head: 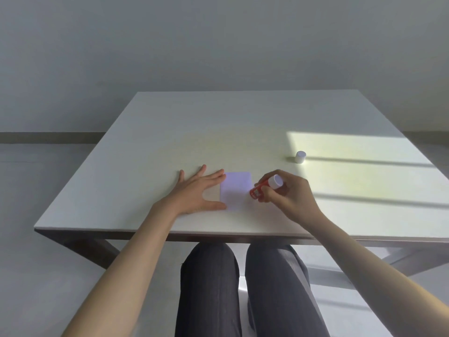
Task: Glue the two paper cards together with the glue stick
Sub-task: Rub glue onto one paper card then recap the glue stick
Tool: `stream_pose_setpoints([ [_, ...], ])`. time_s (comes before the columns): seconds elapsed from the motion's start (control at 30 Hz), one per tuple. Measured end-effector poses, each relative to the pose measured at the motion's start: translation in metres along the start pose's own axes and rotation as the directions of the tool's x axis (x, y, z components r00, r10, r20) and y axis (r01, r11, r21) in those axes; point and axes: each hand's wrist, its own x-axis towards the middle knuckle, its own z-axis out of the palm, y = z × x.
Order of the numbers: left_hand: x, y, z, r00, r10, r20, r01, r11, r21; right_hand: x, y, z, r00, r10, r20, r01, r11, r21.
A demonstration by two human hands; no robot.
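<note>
A pale lilac paper card (pixel 237 190) lies flat near the table's front edge. My left hand (pixel 199 193) rests flat on the table, fingers spread, its fingertips and thumb touching the card's left edge. My right hand (pixel 286 193) grips a red glue stick (pixel 261 188) with a white twist end, tilted so its lower end meets the card's right edge. The white cap (pixel 300 157) stands apart at the right rear. I see only one card; whether a second lies under it, I cannot tell.
The white table (pixel 170 132) runs out to its far edge near a grey wall. A sunlit patch with shadow bars crosses the table's right side. My knees in dark trousers sit under the front edge.
</note>
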Motion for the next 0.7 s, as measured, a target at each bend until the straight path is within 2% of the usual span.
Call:
stream_pose_setpoints([
  [0.13,-0.001,0.000,-0.001,1.000,-0.001,0.006,0.001,1.000,0.008,0.002,0.004,-0.002,0.995,0.007,-0.097,-0.011,0.999,-0.040],
  [0.3,0.001,-0.001,0.000,1.000,-0.003,-0.001,0.003,1.000,-0.001,-0.003,0.000,0.012,0.996,-0.010,0.090,0.010,1.000,0.005],
  [0.37,0.001,0.000,0.000,1.000,-0.003,-0.004,0.003,1.000,-0.004,0.010,-0.003,0.020,0.995,-0.015,0.101,0.013,1.000,0.019],
  [0.6,-0.002,0.002,0.000,1.000,-0.003,-0.004,0.003,0.999,-0.042,0.045,-0.001,0.013,0.980,0.055,-0.192,-0.065,0.997,-0.044],
  [0.67,-0.003,0.001,0.001,1.000,0.005,-0.012,-0.005,0.998,-0.061,0.039,-0.001,0.009,0.971,0.083,-0.226,-0.083,0.997,0.010],
  [0.7,-0.004,0.000,0.002,1.000,0.009,-0.019,-0.010,0.998,-0.067,0.036,-0.002,0.007,0.965,0.113,-0.238,-0.092,0.991,0.097],
])
